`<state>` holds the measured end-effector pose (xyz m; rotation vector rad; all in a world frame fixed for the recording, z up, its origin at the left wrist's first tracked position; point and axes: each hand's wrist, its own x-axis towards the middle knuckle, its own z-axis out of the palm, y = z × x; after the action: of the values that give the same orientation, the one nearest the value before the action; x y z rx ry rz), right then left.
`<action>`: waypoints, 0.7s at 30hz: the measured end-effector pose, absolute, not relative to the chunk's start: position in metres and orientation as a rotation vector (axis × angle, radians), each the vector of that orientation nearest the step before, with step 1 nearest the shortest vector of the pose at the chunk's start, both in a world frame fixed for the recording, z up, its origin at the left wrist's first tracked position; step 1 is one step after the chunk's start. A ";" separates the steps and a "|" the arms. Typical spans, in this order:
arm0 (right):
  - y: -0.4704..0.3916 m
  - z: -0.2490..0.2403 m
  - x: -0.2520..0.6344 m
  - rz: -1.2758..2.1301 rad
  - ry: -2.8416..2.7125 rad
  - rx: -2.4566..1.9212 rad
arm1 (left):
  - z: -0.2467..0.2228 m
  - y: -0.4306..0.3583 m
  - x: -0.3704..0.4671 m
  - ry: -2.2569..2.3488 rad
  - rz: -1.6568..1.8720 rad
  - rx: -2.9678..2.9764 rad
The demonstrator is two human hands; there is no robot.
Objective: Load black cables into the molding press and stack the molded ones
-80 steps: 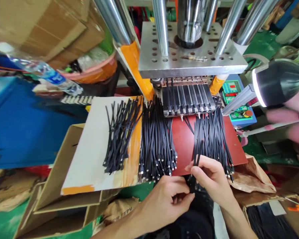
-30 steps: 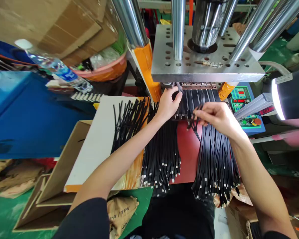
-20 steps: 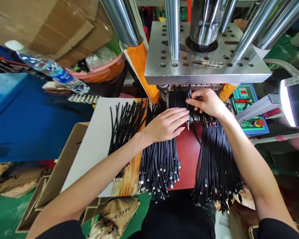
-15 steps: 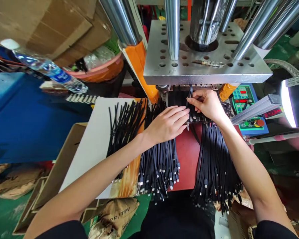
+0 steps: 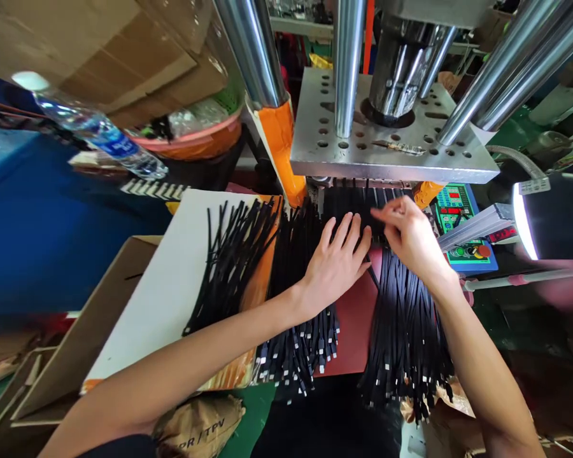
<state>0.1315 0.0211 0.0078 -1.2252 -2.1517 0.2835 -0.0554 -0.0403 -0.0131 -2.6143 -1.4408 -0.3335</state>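
Note:
My left hand [image 5: 339,264] lies palm down with its fingers spread, at the front edge of the black mould [image 5: 346,202]. Nothing shows in its grip. My right hand [image 5: 413,238] hovers at the mould's right part, index finger stretched left and thumb apart; the fingertips are slightly blurred and no held thing shows. Thin black cables run back across the mould under the steel press plate [image 5: 391,164]. Bunches of black cables with metal-tipped plugs hang on either side, a left bunch [image 5: 298,350] and a right bunch [image 5: 403,337].
More black cables [image 5: 233,254] lie on a white board [image 5: 157,286] at left. Steel columns [image 5: 348,70] rise through the plate. A control panel [image 5: 463,222] and a lit lamp [image 5: 525,219] stand at right. A water bottle [image 5: 119,146] lies at upper left.
My right hand's thumb and index finger have parted from the strand they pinched. My left hand has drawn back toward me and spread its fingers. The camera view has shifted.

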 end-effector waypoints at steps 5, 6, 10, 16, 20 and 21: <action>0.011 0.015 0.122 -0.085 -2.481 -1.501 | 0.005 -0.021 -0.058 -1.501 -0.318 -2.696; 0.018 0.014 0.117 -0.111 -2.490 -1.554 | 0.008 -0.012 -0.058 -1.525 -0.320 -2.704; 0.056 0.011 0.100 -0.113 -2.461 -1.690 | 0.014 0.028 -0.060 -1.601 -0.304 -2.714; 0.089 0.007 0.093 -0.090 -2.412 -1.705 | 0.011 0.063 -0.060 -1.592 -0.298 -2.684; 0.119 0.008 0.085 -0.076 -2.378 -1.778 | 0.014 0.088 -0.053 -1.700 -0.335 -2.647; 0.126 0.009 0.085 -0.080 -2.363 -1.783 | 0.015 0.094 -0.052 -1.729 -0.342 -2.650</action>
<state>0.0846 0.1257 0.0093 -1.7829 -2.3629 -0.0802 -0.0521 0.0942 0.0154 -2.6495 -1.7290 -0.3420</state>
